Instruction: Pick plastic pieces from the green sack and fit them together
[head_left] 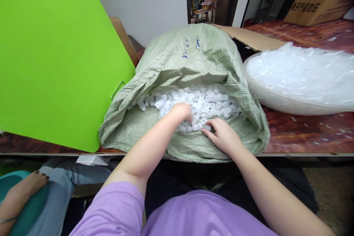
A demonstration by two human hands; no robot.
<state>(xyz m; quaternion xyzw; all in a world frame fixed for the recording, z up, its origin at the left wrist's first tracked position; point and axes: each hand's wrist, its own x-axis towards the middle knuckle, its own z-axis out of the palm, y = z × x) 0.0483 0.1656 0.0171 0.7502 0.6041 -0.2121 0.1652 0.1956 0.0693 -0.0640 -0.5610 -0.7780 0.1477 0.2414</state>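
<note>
A pale green woven sack (193, 57) lies on the table with its mouth folded open towards me. Small translucent white plastic pieces (207, 103), short and tube-like, fill the opening. My left hand (184, 111) reaches down into the heap, its fingers bent out of sight behind the wrist and among the pieces. Close on its right, my right hand (222, 134) rests at the heap's front edge. Its thumb and fingertips close around one small piece at the sack's lower lip.
At the right stands a wide translucent tub (276, 96) heaped with clear plastic pieces. A bright green panel (55, 59) leans at the left. Behind are a cardboard flap (254, 38) and a carton (318, 3). Another person's hand (34, 184) rests at lower left.
</note>
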